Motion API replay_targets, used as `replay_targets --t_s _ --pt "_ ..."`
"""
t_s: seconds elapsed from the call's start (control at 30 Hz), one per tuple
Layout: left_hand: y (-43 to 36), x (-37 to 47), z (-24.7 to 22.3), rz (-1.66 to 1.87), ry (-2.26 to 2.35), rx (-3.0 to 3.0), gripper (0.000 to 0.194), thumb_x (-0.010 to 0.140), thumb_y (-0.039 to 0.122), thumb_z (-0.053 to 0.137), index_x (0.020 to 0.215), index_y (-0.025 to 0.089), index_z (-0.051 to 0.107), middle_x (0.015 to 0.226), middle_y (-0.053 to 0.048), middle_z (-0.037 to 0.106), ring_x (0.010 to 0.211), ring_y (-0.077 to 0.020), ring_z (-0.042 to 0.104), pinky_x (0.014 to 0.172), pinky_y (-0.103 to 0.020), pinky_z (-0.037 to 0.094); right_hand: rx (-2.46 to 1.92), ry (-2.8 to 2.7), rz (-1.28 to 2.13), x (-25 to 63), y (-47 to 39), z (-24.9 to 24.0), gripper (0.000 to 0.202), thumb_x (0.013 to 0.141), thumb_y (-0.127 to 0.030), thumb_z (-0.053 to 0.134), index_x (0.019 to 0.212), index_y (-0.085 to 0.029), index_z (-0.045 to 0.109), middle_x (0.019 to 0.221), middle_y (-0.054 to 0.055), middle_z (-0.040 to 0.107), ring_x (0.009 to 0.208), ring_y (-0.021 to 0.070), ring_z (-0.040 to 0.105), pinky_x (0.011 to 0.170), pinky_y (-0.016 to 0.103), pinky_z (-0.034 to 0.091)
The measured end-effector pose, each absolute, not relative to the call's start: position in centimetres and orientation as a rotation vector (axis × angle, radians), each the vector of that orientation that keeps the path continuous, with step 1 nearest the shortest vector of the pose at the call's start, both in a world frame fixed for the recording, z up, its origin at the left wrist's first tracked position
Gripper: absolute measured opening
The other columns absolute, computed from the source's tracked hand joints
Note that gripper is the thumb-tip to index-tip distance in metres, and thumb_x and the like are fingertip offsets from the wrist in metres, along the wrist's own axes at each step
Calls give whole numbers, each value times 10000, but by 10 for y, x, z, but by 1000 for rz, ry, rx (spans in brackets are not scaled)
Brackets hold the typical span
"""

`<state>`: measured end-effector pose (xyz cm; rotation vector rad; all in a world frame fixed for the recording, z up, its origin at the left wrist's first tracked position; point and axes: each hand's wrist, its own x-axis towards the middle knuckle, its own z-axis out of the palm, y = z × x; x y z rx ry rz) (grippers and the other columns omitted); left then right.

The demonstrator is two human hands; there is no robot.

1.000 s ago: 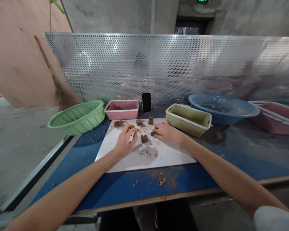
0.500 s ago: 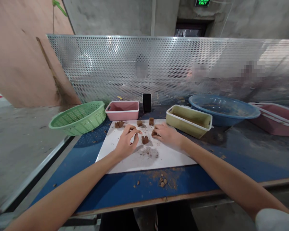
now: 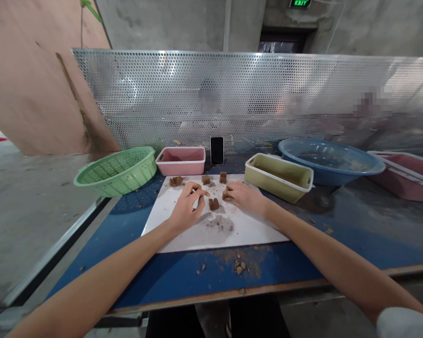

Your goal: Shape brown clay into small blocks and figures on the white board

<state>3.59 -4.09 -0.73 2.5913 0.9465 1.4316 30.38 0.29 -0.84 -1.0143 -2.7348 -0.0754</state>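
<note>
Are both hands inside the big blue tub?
No, the left hand and right hand are over the white board, while the blue tub stands off to the right.

Small notched brown lump (image 3: 214, 205) is contrasting with white rectangular board (image 3: 186, 238); far silver perforated metal panel (image 3: 183, 70) is showing dotted pattern.

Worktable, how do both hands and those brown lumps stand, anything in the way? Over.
Left hand over white sheet, grip unclear. Right hand at partly hidden brown lump. Notched brown lump between hands. Crumbs scattered nearby, likely no obstacle.
</note>
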Motion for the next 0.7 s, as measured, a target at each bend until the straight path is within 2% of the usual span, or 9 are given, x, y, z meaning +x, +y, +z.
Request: replay_targets --t_s 0.7 --pt "-43 37 -5 1423 976 2573 230 1012 111 494 1045 199 705 1059 -88 556 987 -208 596 890 -366 512 -1004 -2826 -285 297 -4 -2 174 1026 -157 574 1031 -202 741 1086 91 682 1123 275 553 902 396 343"
